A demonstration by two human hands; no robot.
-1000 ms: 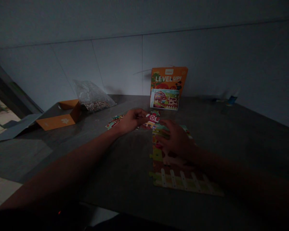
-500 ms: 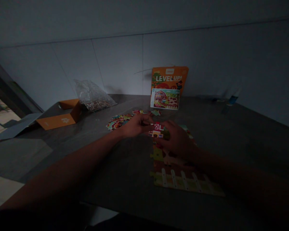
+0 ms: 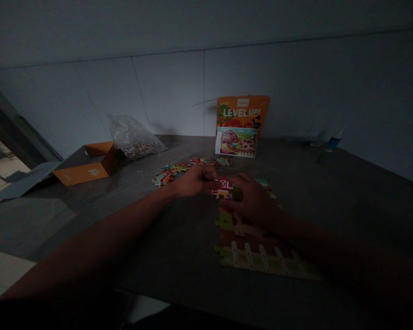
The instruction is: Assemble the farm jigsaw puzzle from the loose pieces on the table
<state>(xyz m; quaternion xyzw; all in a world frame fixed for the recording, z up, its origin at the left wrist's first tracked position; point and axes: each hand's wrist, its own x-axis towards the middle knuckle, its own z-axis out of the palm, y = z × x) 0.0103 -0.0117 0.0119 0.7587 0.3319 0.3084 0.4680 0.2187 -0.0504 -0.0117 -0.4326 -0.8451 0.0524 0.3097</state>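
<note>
Left hand [image 3: 192, 181]: fingertips pinched on the left edge of a red-and-white puzzle piece [image 3: 223, 187], with loose pieces [image 3: 174, 170] on the table [image 3: 158, 238] just behind. The piece lies at the top left of the assembled section [image 3: 258, 250], touching it. The right hand [image 3: 253, 199] is curled over its right side, but it is too dim to tell whether that hand grips the piece. Judged thin card: light, stiff, tabs liable to bend; best held by the flat edges.
</note>
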